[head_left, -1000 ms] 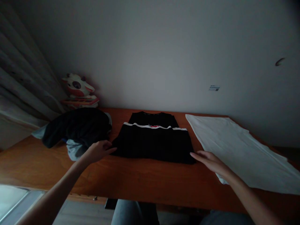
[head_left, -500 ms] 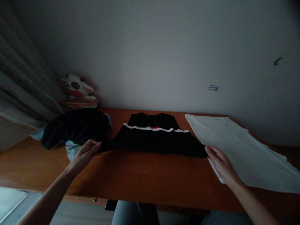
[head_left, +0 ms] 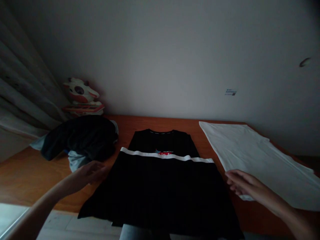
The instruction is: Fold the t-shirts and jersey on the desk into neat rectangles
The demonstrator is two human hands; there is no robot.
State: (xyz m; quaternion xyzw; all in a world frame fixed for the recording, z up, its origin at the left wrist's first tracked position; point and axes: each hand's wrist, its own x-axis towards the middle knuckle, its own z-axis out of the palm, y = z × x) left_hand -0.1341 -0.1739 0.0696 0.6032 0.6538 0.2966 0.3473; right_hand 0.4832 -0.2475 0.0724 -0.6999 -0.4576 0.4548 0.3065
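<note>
A black T-shirt (head_left: 162, 140) lies on the wooden tabletop with its neck toward the wall and a red and blue print on its chest. Black cloth with a white band (head_left: 165, 156) along its upper edge covers the shirt's lower part and some of the print; whether it is a separate garment I cannot tell. The cloth spreads over the table's front edge. My left hand (head_left: 93, 171) hovers by its left side, fingers loose and slightly blurred. By the right side is my right hand (head_left: 241, 181), fingers loosely curled and holding nothing visible.
White cloth (head_left: 255, 153) lies flat on the right of the wooden table (head_left: 50, 176). A dark and grey bundle of clothes (head_left: 80, 138) is at the left. Behind it sits a cow-shaped toy (head_left: 81, 91), near a curtain (head_left: 20, 90) and the wall.
Both hands have let go of the black cloth's near corners and moved slightly apart from it. The cloth has come down toward me, spreading over the front edge and showing more print.
</note>
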